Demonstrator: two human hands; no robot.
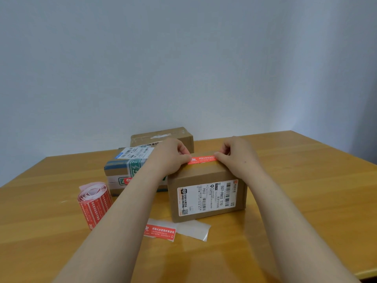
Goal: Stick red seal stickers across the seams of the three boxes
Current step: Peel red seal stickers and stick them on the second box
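My left hand (171,158) and right hand (237,159) each pinch one end of the red rectangular seal sticker (203,159), which lies on top of the near brown cardboard box (206,199). Just left of that box sits the green-taped cardboard box (124,168), and the plain brown box (163,137) is farther back. On the wooden table (295,190), the roll of red stickers (93,203) lies near left.

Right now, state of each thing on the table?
near box: closed, label facing camera
red sticker: across near box's top, both ends held
left hand: pinches its left end
right hand: pinches its right end
middle box: closed, red seal partly visible
far box: taped shut, no seal visible
sticker roll: on its side, tail loose
spare sticker: flat, on backing
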